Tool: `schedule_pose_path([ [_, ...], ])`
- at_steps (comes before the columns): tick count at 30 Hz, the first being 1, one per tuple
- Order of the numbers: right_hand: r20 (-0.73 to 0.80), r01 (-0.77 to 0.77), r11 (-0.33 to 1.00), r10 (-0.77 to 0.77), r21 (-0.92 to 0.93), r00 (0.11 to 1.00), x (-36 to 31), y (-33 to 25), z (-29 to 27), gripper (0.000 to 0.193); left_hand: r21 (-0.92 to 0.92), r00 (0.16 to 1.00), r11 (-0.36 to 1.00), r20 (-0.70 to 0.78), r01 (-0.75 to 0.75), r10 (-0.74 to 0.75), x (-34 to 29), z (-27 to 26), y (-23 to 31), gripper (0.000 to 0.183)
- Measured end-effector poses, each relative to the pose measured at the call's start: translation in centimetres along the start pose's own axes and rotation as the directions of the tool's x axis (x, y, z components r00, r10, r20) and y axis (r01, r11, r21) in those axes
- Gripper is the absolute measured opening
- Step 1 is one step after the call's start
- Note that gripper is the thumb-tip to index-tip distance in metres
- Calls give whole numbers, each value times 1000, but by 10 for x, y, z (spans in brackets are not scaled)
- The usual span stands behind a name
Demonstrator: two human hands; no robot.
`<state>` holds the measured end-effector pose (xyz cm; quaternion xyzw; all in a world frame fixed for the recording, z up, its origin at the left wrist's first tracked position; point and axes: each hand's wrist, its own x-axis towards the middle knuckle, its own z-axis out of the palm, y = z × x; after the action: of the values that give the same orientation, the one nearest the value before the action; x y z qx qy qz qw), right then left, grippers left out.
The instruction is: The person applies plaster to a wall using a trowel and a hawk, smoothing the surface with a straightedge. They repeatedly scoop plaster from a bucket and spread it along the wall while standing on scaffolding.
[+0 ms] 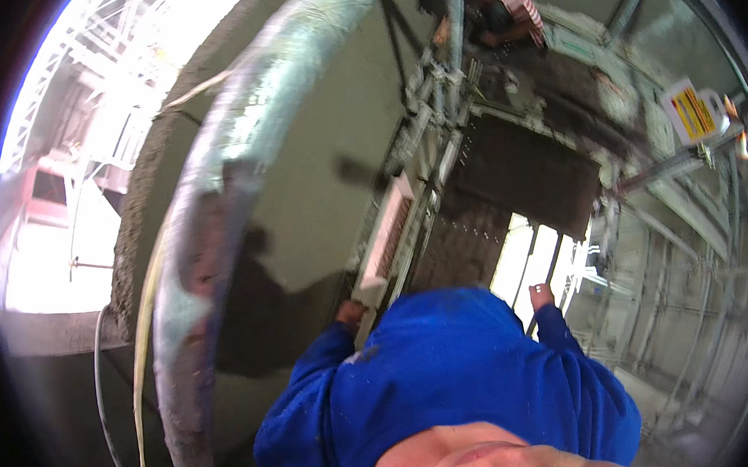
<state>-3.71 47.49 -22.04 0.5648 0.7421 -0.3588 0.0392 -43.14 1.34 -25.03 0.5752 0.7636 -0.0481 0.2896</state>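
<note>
Blue sleeves reach up: the left hand grips a white slatted panel, the right hand closes on a thin metal bar

Grey concrete wall, metal scaffolding, perhaps daylight at left.

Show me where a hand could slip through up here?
Bare room: the smooth grey wall between the silver pipe and the white slatted panel; also the bright gaps between bars left of the right hand. Crowded: the metal frame above, thick with rods and brackets.
</note>
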Motion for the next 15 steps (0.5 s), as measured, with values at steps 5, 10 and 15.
schedule_pose_path([
  [5, 31, -223, 975, 223, -23, 974, 16, 22, -15, 41, -674, 915, 701, -95, 230, -392, 65, -59, 16, 26],
  [10, -23, -177, 984, 178, 30, 984, 20, 8, -55, 32, -951, 748, 161, 95, 263, -657, 145, -125, 52, 32],
  [15, -135, -181, 981, 188, 66, 973, 12, -11, -97, 32, -993, 750, -8, 94, 118, -655, 200, -161, 71, 31],
])
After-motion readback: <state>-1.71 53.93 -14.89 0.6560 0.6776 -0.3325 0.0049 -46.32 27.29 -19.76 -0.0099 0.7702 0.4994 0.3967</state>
